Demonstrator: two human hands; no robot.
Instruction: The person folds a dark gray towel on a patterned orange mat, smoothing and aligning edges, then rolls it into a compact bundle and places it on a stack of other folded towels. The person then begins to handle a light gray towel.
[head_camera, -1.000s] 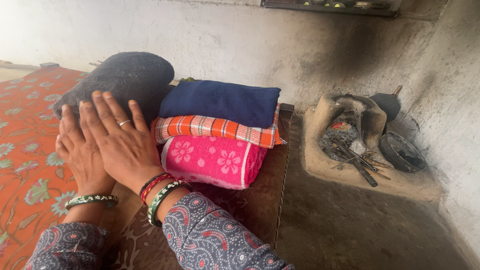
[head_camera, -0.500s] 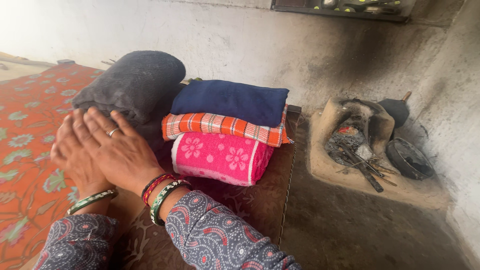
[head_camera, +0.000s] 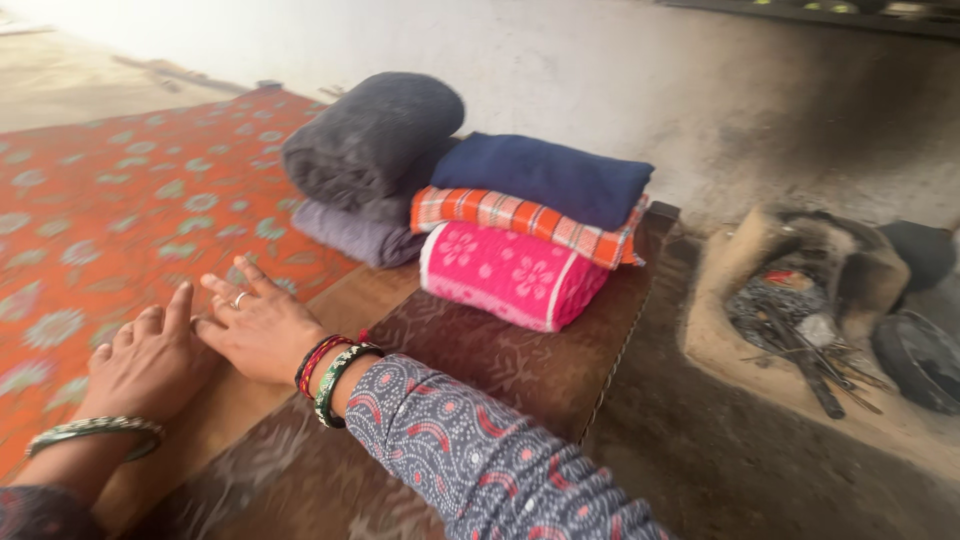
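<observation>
Near the left edge, both hands, left hand (head_camera: 150, 365) and right hand (head_camera: 262, 328), lie flat, grip wide and empty, beside the orange cloth (head_camera: 110, 220); a careless sweep could topple the folded stack (head_camera: 520, 235).

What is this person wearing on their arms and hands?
Both arms have dark blue-grey sleeves printed with red and white paisley. The right hand wears a ring and red, black and green bangles at the wrist. The left hand has one green patterned bangle.
</observation>
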